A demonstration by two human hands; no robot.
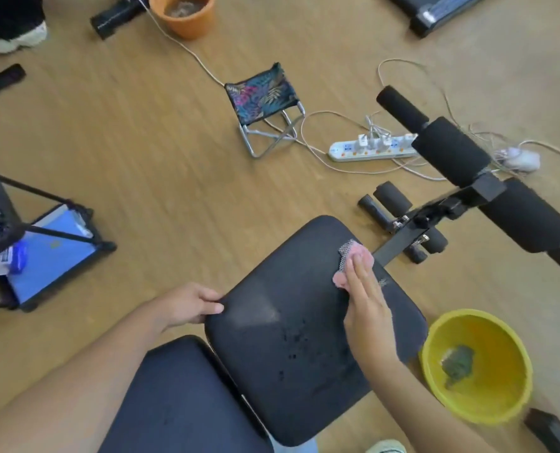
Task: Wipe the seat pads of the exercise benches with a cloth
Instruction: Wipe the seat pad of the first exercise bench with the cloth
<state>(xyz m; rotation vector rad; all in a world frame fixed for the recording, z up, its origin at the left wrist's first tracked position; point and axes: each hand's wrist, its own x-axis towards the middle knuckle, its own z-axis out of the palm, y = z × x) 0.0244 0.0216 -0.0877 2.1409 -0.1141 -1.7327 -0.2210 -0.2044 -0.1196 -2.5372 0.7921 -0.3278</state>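
Fingers of the right hand press flat, together, on the cloth to scrub the seat pad, while the left hand clamps its edge, steadying it.

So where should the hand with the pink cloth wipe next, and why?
Probably pull the pink cloth back toward the body, across the seat pad. The right hand presses it flat at the pad's far edge, and wet-looking specks still dot the middle. The left hand grips the pad's left edge, steadying it.
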